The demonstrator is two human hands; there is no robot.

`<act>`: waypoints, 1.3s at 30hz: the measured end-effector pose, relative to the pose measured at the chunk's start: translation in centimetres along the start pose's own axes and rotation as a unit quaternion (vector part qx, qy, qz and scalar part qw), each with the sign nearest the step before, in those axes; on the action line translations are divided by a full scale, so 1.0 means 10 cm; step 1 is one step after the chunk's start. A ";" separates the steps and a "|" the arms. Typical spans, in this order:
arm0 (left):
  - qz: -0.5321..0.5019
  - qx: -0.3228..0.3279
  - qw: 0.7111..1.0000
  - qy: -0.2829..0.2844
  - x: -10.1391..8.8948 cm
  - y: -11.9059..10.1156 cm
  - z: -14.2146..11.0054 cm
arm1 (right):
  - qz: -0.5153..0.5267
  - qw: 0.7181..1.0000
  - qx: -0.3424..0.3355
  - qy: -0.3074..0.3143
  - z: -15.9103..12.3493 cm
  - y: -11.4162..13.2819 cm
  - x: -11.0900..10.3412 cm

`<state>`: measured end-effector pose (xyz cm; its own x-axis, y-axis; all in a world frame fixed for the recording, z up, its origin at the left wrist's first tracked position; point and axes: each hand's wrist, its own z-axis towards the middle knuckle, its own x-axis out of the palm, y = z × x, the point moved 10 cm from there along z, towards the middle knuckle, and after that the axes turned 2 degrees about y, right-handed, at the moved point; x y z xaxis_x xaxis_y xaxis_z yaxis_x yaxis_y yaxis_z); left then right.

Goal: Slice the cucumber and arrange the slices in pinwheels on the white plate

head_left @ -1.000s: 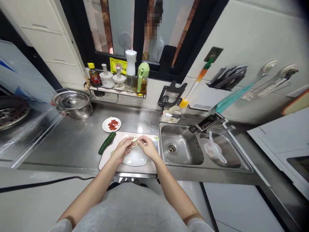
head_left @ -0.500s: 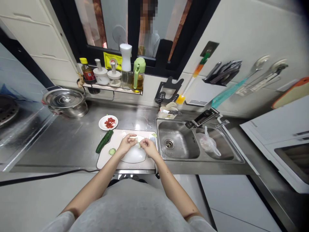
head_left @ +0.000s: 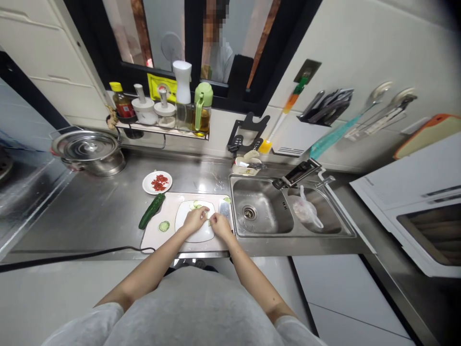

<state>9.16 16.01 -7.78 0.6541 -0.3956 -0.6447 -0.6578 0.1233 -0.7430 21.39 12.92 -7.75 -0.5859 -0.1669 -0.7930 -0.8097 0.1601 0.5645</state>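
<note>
My left hand [head_left: 195,219] is over a white plate [head_left: 187,237], its fingers pinched on pale green cucumber slices that they partly hide. Close beside it, my right hand [head_left: 219,226] has its fingertips closed on a thin cucumber slice, at the plate's right side. A few cucumber slices [head_left: 196,205] lie at the plate's far edge. The plate rests on a pale cutting board [head_left: 169,202]. Left of the plate, cut cucumber pieces [head_left: 164,226] lie on the board. A dark green cucumber [head_left: 151,211] lies along the board's left edge.
A broad knife blade [head_left: 224,207] lies on the board's right side. Behind the board stands a small plate [head_left: 147,184] of chopped red pieces. To the right is a double sink [head_left: 268,226]; a lidded steel pot [head_left: 108,166] stands at the left.
My hands have lowered toward the plate, and my left hand has turned more palm-down. Slices at the plate's far edge now show. The whole view has shifted slightly.
</note>
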 end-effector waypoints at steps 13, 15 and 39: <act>0.137 0.046 0.989 0.004 0.09 -0.10 0.03 | -0.193 0.981 -0.014 -0.007 -0.15 0.12 0.07; 0.152 0.044 0.987 0.001 0.08 -0.10 0.01 | -0.205 0.979 -0.020 -0.009 -0.23 0.11 0.08; 0.173 0.019 0.985 -0.007 0.11 -0.01 0.04 | -0.250 0.968 -0.013 -0.017 -0.30 0.09 0.13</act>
<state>10.09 15.91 -8.44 0.3985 -0.3108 -0.8629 -0.8280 0.2827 -0.4842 19.81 9.91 -7.64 -0.1204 -0.1844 -0.9755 -0.9925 0.0440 0.1142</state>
